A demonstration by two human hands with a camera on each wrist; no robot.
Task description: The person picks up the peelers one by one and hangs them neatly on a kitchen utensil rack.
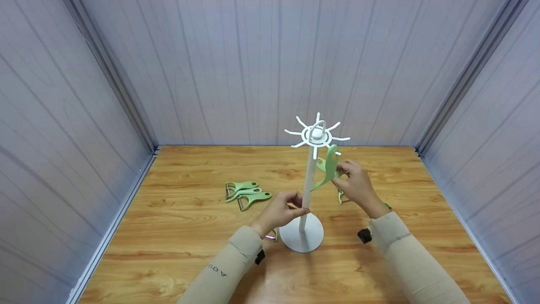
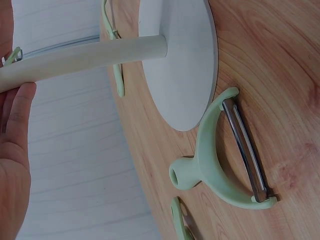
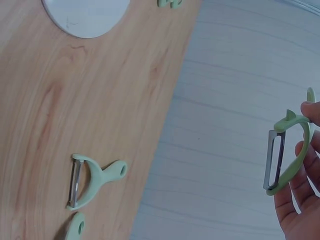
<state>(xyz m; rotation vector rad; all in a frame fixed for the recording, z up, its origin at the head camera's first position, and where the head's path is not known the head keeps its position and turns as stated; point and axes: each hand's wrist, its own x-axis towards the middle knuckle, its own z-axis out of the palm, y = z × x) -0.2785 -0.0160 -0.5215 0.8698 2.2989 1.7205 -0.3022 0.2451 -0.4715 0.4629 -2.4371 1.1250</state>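
Observation:
My left hand [image 1: 280, 209] grips the pole [image 1: 310, 177] of a white stand low down, above its round base [image 1: 295, 236]. Hooks [image 1: 317, 136] fan out around the stand's top. My right hand [image 1: 356, 183] holds a green peeler [image 1: 331, 164] by its head, thumb and fingers at the frame beside the metal blade [image 3: 268, 160]. The peeler's handle points up, its holed end right at the near-right hooks. Behind it, another green piece [image 1: 320, 164] shows, mostly covered.
Several green peelers [image 1: 255, 197] lie in a group left of the stand. One peeler [image 2: 205, 160] lies against the base's near-left side, partly under my left arm. More peelers lie on the right, such as one peeler [image 3: 95, 182]. Panel walls [image 1: 253, 76] enclose the wooden table [image 1: 181, 236].

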